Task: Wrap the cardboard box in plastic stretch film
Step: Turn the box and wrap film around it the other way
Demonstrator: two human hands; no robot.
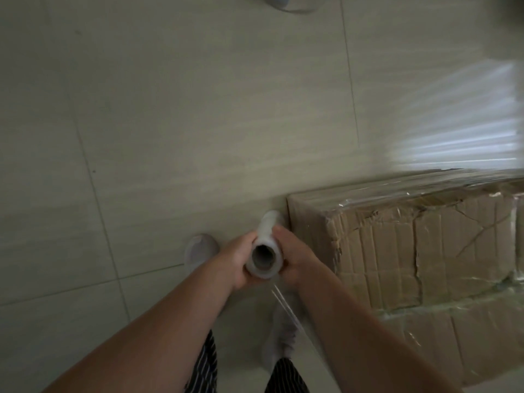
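A large brown cardboard box [425, 251] stands on the floor at the right, creased and covered with shiny clear film on its top and near side. I hold a white roll of stretch film [265, 251] upright just left of the box's corner, its hollow core facing me. My left hand [235, 259] grips the roll's left side and my right hand [295, 259] grips its right side. A thin strip of film [283, 304] runs from the roll down and to the right, toward the box.
Pale beige floor tiles [170, 137] fill the left and upper view. My feet in light slippers [200, 249] and striped trouser legs [205, 364] are below my arms. A round pale object [292, 2] sits at the top edge. Bright window light reflects off the film at the upper right.
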